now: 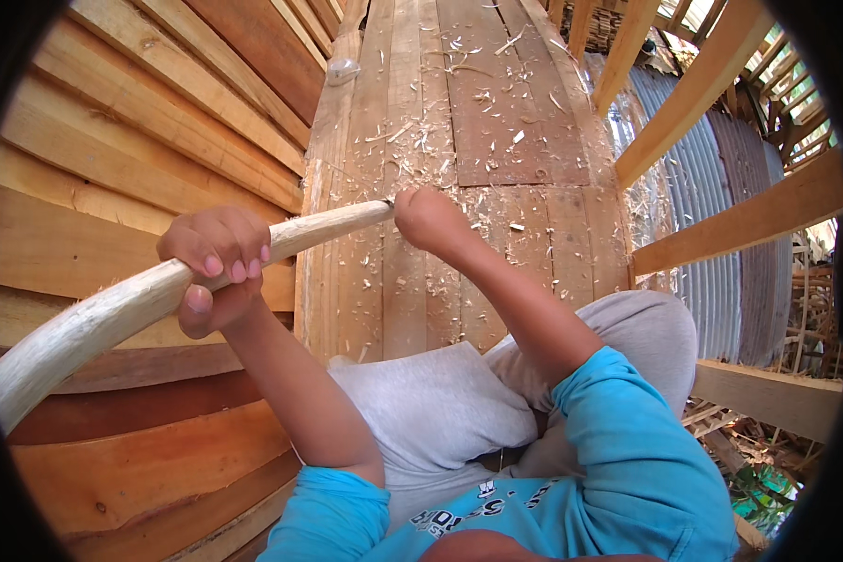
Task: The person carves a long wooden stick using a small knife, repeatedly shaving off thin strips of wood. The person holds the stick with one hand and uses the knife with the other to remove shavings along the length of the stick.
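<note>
A long pale peeled wooden stick [112, 314] runs from the lower left up to the middle of the view. My left hand [214, 267] is wrapped around its middle part. My right hand [426, 217] is closed at the stick's thin far end, where a small dark tip shows; what it grips there is hidden by the fist. Under both hands lies a plank floor [496, 140] strewn with wood shavings. My knees in grey trousers [440, 403] are below the hands.
Stacked wooden boards [140, 122] lean along the left side. Timber beams [721, 80] and corrugated metal sheet [712, 244] stand to the right. A small clear object [343, 69] lies on the planks further ahead. Scrap wood and debris lie at the lower right.
</note>
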The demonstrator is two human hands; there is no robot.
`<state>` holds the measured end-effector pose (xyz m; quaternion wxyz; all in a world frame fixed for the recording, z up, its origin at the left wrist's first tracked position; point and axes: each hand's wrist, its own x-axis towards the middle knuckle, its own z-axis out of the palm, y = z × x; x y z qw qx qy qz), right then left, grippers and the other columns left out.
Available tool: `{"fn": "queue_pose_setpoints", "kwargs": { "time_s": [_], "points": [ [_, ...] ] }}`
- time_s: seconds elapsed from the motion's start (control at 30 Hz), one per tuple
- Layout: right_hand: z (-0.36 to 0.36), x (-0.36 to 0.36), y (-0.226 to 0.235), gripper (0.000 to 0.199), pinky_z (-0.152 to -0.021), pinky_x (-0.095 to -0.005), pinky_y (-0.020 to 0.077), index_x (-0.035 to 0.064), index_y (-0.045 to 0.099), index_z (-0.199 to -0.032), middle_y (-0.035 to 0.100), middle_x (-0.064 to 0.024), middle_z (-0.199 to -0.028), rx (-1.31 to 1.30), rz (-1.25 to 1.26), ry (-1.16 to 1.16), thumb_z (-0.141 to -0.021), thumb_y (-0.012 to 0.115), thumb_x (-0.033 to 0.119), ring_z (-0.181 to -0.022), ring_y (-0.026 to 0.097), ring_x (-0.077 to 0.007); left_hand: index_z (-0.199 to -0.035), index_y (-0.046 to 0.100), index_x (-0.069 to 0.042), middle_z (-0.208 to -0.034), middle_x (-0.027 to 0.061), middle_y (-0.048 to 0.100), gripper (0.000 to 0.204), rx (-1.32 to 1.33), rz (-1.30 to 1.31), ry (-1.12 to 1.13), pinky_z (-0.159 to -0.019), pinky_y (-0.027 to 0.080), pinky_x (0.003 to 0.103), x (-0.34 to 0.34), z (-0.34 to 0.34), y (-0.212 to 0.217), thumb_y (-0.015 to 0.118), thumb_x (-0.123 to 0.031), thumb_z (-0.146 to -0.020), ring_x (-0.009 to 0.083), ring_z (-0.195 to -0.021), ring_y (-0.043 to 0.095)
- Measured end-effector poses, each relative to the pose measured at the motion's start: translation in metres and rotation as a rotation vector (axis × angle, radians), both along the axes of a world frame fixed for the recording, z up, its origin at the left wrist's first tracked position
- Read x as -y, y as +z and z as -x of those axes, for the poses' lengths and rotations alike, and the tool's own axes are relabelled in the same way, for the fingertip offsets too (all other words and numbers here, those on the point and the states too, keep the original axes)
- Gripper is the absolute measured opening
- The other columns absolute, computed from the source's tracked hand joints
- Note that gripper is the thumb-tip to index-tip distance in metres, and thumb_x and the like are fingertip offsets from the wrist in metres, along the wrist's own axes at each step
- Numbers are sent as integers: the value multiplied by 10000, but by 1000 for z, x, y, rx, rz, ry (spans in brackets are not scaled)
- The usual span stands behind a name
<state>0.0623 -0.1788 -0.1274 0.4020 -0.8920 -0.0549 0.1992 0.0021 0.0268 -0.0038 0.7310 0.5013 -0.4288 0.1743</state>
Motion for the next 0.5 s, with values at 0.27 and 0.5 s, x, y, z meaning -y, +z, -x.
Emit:
{"fn": "queue_pose_setpoints", "kwargs": {
  "time_s": [0.27,0.5],
  "points": [
    [-1,-6,-5,496,-823,-502,502,-34,676,-877,673,-261,-907,-1,37,-12,-936,330,316,-868,650,-428,-769,559,-113,-603,-4,562,204,41,-35,-125,-471,459,251,-18,-4,-2,698,-261,-788,128,-499,563],
    [4,-2,-18,482,-842,-497,503,-15,680,-922,674,-252,-954,77,53,8,-946,328,313,-907,649,-426,-757,534,-126,-605,-6,559,213,26,14,-120,-475,453,254,-26,-4,-9,691,-267,-782,126,-506,558]
  ]
}}
